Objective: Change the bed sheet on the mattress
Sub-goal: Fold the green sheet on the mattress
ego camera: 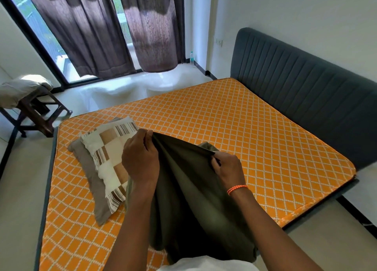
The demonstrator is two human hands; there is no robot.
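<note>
A bare orange mattress [234, 128] with a white diamond pattern fills the middle of the view. I hold an olive-green bed sheet [189, 193] up over its near part. My left hand [140, 158] pinches the sheet's top edge at the left, and my right hand [228, 168], with an orange thread at the wrist, pinches the same edge farther right. The cloth is stretched between both hands and hangs down in folds toward my body.
Two pillows lie stacked on the mattress at the left: a brown-and-white patchwork one [110, 158] on a grey one [89, 173]. A grey padded headboard [306, 91] runs along the right. A dark wooden stool [38, 115] with a pale bundle stands far left. Dark curtains [114, 30] hang at the window.
</note>
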